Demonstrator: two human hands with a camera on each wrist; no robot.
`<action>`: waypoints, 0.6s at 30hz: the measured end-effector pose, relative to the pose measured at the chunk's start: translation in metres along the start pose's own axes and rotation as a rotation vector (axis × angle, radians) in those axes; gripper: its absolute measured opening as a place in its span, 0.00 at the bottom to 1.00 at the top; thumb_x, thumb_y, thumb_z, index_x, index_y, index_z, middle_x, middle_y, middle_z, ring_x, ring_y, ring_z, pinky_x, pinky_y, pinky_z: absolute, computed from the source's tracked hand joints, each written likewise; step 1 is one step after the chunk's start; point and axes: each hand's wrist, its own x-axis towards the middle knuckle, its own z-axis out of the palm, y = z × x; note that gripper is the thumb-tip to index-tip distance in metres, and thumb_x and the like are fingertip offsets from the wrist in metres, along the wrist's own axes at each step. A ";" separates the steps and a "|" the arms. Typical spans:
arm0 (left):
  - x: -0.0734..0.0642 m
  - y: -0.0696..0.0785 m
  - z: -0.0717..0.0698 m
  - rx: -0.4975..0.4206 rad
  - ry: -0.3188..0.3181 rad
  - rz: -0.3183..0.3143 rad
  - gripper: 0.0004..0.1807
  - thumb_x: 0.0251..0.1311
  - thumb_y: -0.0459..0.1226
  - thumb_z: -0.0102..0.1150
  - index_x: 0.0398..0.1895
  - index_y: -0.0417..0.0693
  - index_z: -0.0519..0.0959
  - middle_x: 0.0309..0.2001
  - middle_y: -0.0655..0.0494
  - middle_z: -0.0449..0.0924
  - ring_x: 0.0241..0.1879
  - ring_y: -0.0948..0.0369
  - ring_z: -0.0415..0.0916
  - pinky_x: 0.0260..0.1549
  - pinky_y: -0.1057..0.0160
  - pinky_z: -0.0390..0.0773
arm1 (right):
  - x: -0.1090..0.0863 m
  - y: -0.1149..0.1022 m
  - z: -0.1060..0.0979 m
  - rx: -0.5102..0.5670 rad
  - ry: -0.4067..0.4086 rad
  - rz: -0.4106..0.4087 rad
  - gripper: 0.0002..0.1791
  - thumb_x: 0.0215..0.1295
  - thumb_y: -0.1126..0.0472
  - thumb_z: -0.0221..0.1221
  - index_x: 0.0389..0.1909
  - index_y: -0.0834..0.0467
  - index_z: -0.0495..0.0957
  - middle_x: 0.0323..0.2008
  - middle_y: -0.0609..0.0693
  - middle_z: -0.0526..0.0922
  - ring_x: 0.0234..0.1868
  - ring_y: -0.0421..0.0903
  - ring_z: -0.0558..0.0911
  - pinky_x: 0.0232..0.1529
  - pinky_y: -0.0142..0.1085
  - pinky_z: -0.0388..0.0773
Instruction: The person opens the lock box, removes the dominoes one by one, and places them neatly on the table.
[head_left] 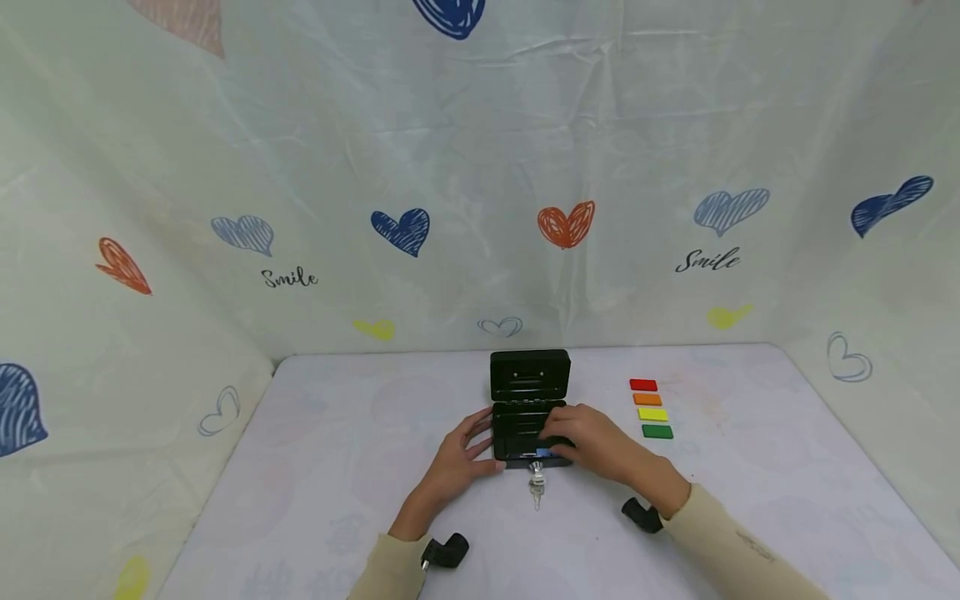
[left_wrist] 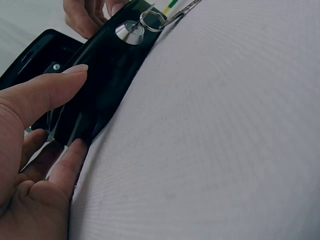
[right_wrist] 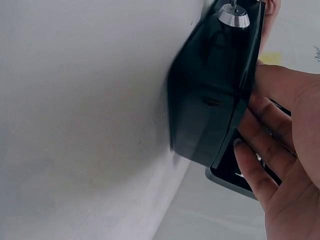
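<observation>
A small black cash box [head_left: 527, 463] stands on the table with its lid [head_left: 529, 375] raised at the back. From its front lock [left_wrist: 130, 33] hangs a ring of keys [head_left: 537, 483]. My left hand [head_left: 461, 458] holds the box at its left side, fingers along that wall and thumb at the front corner. My right hand [head_left: 592, 437] reaches over the right wall, fingers bent down inside. A small blue piece [head_left: 543, 452] shows by its fingertips near the front of the box; I cannot tell whether they pinch it. The right wrist view has the fingertips partly hidden inside.
Right of the box, a column of flat tiles lies on the table [head_left: 360, 483]: red [head_left: 643, 385], orange [head_left: 647, 400], yellow [head_left: 652, 413] and green [head_left: 657, 432]. A white sheet [head_left: 480, 150] printed with hearts hangs behind and at both sides.
</observation>
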 end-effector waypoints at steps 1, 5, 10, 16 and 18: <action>0.000 0.000 0.000 -0.002 -0.001 0.000 0.47 0.44 0.29 0.70 0.68 0.62 0.59 0.67 0.50 0.58 0.62 0.48 0.62 0.51 0.64 0.74 | 0.001 0.000 0.001 -0.001 -0.004 -0.004 0.13 0.50 0.60 0.69 0.40 0.49 0.84 0.36 0.37 0.77 0.38 0.35 0.75 0.42 0.31 0.77; -0.002 0.002 0.000 -0.008 -0.003 -0.001 0.47 0.44 0.29 0.70 0.68 0.61 0.59 0.66 0.49 0.58 0.62 0.48 0.62 0.51 0.63 0.74 | 0.003 0.000 0.002 -0.007 -0.006 -0.017 0.13 0.50 0.59 0.69 0.40 0.50 0.84 0.36 0.38 0.78 0.37 0.35 0.76 0.41 0.31 0.77; -0.003 0.004 0.000 -0.008 0.002 -0.005 0.47 0.44 0.29 0.71 0.68 0.62 0.59 0.66 0.49 0.58 0.62 0.48 0.62 0.51 0.63 0.74 | 0.006 0.001 0.003 -0.010 -0.012 -0.020 0.13 0.50 0.59 0.69 0.40 0.50 0.84 0.36 0.38 0.79 0.38 0.36 0.76 0.42 0.33 0.77; -0.002 0.003 0.001 -0.006 0.004 -0.003 0.47 0.44 0.28 0.70 0.68 0.63 0.59 0.67 0.49 0.58 0.62 0.48 0.62 0.51 0.62 0.75 | 0.009 0.003 0.004 -0.014 -0.046 -0.015 0.14 0.50 0.60 0.69 0.40 0.51 0.83 0.36 0.39 0.80 0.37 0.36 0.76 0.42 0.33 0.78; -0.002 0.003 0.001 -0.009 0.005 -0.001 0.48 0.44 0.28 0.70 0.68 0.63 0.58 0.67 0.49 0.58 0.62 0.48 0.62 0.51 0.62 0.75 | 0.010 0.003 0.004 -0.013 -0.058 -0.014 0.14 0.50 0.61 0.69 0.40 0.51 0.84 0.36 0.39 0.80 0.37 0.36 0.77 0.41 0.32 0.79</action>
